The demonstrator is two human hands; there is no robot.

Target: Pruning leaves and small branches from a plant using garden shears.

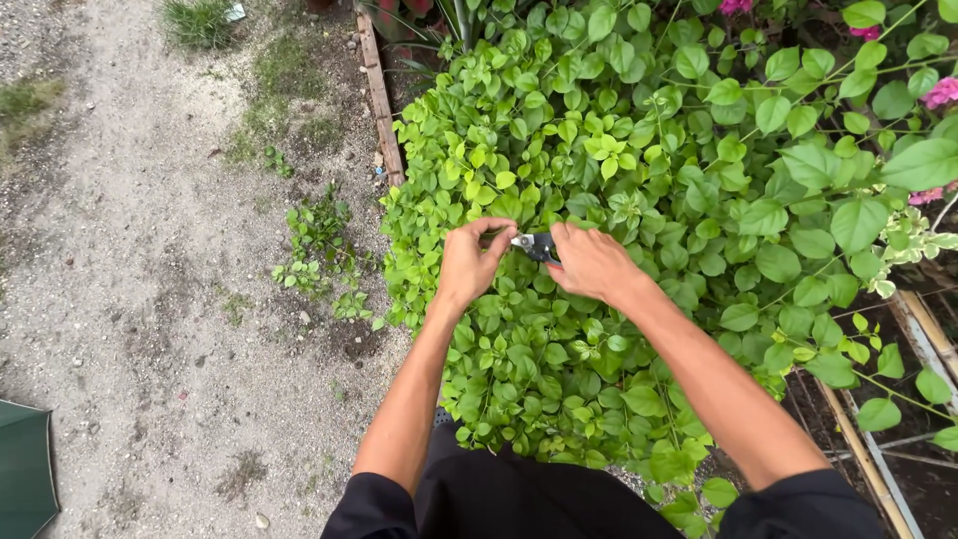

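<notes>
Your right hand (591, 262) is closed around the handles of a small pair of pruning shears (536, 245), so that only the dark body and the short metal blade tip show past your knuckles. The blade tip points left, toward your left hand (469, 265). Your left fingers (496, 228) are curled in a pinch just beside the blade tip; what they pinch is too small to tell, though it sits among the leaves at that spot. How far the blades stand apart cannot be told.

Both hands meet over the middle of a dense, light green leafy shrub (599, 150), which fills the centre and right of the view. The shears are held just above its foliage, between your two hands.

On the far right, pink flowers (940, 92) show among larger, darker leaves. A wooden edging board (380, 100) runs along the left border of the shrub, from near its middle to the far side. Left of the board lies a gravel path (130, 250) with small weeds (319, 250) growing near the shrub. A dark green object (22, 469) sits at the near left corner. Light-coloured slats (878, 459) lie on the soil at the near right.
</notes>
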